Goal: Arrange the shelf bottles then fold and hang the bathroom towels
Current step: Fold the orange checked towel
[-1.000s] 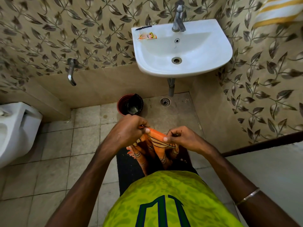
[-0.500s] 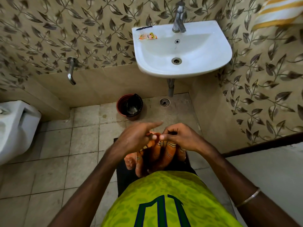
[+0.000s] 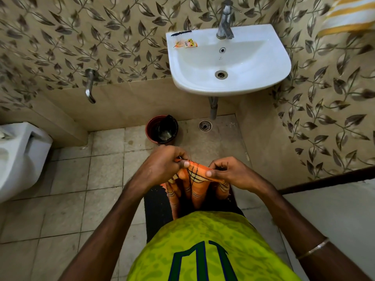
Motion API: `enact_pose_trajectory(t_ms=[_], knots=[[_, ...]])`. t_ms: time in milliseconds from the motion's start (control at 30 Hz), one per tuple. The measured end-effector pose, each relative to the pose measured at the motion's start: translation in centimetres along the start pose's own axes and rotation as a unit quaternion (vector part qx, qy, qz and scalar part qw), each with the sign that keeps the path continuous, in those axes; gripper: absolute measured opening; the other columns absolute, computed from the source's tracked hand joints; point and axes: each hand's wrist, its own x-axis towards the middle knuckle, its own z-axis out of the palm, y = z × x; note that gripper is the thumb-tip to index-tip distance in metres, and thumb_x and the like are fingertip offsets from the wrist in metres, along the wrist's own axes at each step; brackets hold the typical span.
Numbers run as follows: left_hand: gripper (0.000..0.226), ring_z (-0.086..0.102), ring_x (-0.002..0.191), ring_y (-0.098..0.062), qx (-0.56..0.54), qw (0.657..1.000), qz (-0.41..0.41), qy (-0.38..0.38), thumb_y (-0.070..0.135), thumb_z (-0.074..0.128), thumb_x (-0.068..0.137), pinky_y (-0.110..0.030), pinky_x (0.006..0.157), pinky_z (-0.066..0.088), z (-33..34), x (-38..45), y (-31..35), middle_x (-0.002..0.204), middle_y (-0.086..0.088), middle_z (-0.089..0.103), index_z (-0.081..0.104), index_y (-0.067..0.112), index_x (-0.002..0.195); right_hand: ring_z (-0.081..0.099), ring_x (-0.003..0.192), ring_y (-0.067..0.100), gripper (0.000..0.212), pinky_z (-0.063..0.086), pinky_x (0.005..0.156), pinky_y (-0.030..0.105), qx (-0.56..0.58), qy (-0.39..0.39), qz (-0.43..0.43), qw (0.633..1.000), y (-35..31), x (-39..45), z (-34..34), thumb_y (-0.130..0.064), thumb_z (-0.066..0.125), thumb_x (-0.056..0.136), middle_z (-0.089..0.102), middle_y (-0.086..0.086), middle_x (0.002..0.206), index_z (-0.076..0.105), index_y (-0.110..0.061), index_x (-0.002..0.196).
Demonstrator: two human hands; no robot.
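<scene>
While I stand facing the white ceramic sink (image 3: 229,63), my left hand (image 3: 162,165) and right hand (image 3: 231,173) pinch the top edge of the orange, black-lined cloth towel (image 3: 194,183) at waist height, knuckles up, the rest hanging down.

Both forearms reached forward and down from the lower corners of the view, converging in front of the torso; the left hand (image 3: 164,165) was curled with its knuckles up, thumb pressed against the fingers in a pinch on the orange towel (image 3: 194,179); the right hand (image 3: 229,173) sat just beside it at the same height, fingers bent, thumb tip forward, likewise pinching the cloth's upper edge; the two hands were near each other but apart; the right forearm wore a thin bangle (image 3: 312,248).
</scene>
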Motion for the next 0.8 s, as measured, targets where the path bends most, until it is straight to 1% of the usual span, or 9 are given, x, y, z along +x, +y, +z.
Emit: enact_pose_trajectory(t_ms=[100, 167, 233, 300, 400, 500, 633, 700, 800], knots=[[0.010, 0.063, 0.082, 0.000, 0.000, 1.000, -0.005, 0.009, 0.023, 0.064, 0.096, -0.032, 0.075, 0.056, -0.5, 0.0, -0.3, 0.087, 0.011, 0.070, 0.067, 0.031, 0.092, 0.068, 0.079, 0.008, 0.016, 0.050, 0.070, 0.025, 0.010, 0.004, -0.005, 1.000, 0.2, -0.2, -0.2, -0.030, 0.072, 0.092, 0.075, 0.001, 0.085, 0.076, -0.016, 0.088], [0.008, 0.065, 0.088, -0.005, 0.008, 1.000, -0.011, 0.014, 0.023, 0.064, 0.096, -0.035, 0.078, 0.057, -0.4, 0.1, -0.4, 0.093, 0.008, 0.071, 0.069, 0.028, 0.098, 0.070, 0.081, 0.008, 0.014, 0.051, 0.070, 0.024, 0.011, 0.008, -0.011, 1.000, 0.1, -0.1, -0.2, -0.030, 0.071, 0.092, 0.075, 0.001, 0.087, 0.076, -0.017, 0.089], [0.018, 0.066, 0.098, -0.010, 0.010, 1.000, -0.015, 0.018, 0.022, 0.064, 0.096, -0.036, 0.083, 0.058, -0.1, 0.2, -0.4, 0.108, 0.004, 0.073, 0.069, 0.029, 0.112, 0.068, 0.078, 0.008, 0.013, 0.051, 0.069, 0.024, 0.009, 0.012, -0.020, 1.000, -0.1, 0.0, 0.0, -0.029, 0.072, 0.092, 0.074, 0.002, 0.086, 0.076, -0.017, 0.088], [0.038, 0.065, 0.113, -0.013, 0.009, 1.000, 0.003, 0.016, 0.021, 0.063, 0.096, -0.038, 0.093, 0.056, 0.4, 0.2, -0.3, 0.129, 0.003, 0.068, 0.061, 0.030, 0.133, 0.065, 0.076, 0.006, 0.009, 0.049, 0.069, 0.023, 0.011, 0.011, -0.027, 0.999, -0.5, 0.2, 0.2, -0.026, 0.072, 0.092, 0.073, -0.001, 0.082, 0.076, -0.019, 0.087], [0.048, 0.058, 0.126, -0.013, 0.003, 0.999, 0.046, -0.016, 0.021, 0.062, 0.097, -0.036, 0.100, 0.051, 1.5, 0.4, 0.1, 0.143, 0.005, 0.058, 0.051, 0.030, 0.144, 0.068, 0.081, 0.007, 0.010, 0.051, 0.073, 0.027, -0.013, 0.013, -0.031, 0.999, -1.0, 0.6, 0.6, -0.029, 0.073, 0.092, 0.075, -0.003, 0.086, 0.078, -0.021, 0.088], [0.037, 0.064, 0.109, -0.006, -0.023, 0.996, 0.071, -0.050, 0.025, 0.061, 0.098, -0.029, 0.087, 0.054, 2.4, 0.8, 0.2, 0.125, 0.007, 0.070, 0.061, 0.030, 0.135, 0.069, 0.082, 0.007, 0.017, 0.051, 0.073, 0.027, -0.028, 0.017, -0.034, 0.999, -1.5, 0.9, 0.6, -0.037, 0.075, 0.089, 0.074, -0.005, 0.087, 0.078, -0.020, 0.090], [0.011, 0.067, 0.084, -0.002, -0.039, 0.997, 0.049, -0.052, 0.026, 0.065, 0.095, -0.029, 0.072, 0.055, 2.2, 1.0, 0.0, 0.092, 0.010, 0.074, 0.075, 0.027, 0.101, 0.071, 0.089, 0.008, 0.015, 0.054, 0.079, 0.024, -0.013, -0.020, -0.035, 0.999, -1.7, 0.5, 0.4, -0.029, 0.074, 0.091, 0.077, -0.003, 0.092, 0.079, -0.016, 0.096], [0.011, 0.067, 0.075, -0.004, -0.021, 0.998, 0.038, -0.051, 0.024, 0.066, 0.095, -0.030, 0.068, 0.054, 1.9, 1.1, 0.1, 0.080, 0.009, 0.072, 0.073, 0.027, 0.087, 0.072, 0.092, 0.011, 0.014, 0.055, 0.081, 0.026, -0.006, -0.033, -0.035, 0.999, -1.2, 0.3, 0.6, -0.026, 0.073, 0.093, 0.077, -0.001, 0.096, 0.078, -0.015, 0.100], [0.011, 0.067, 0.070, -0.001, -0.016, 0.998, 0.031, -0.052, 0.022, 0.064, 0.096, -0.020, 0.062, 0.050, 1.3, 0.8, 0.3, 0.077, 0.005, 0.074, 0.072, 0.023, 0.088, 0.070, 0.087, 0.009, 0.011, 0.055, 0.077, 0.026, 0.001, -0.025, -0.024, 0.999, -0.6, 0.0, 0.3, -0.025, 0.073, 0.092, 0.076, -0.005, 0.092, 0.077, -0.016, 0.098]])
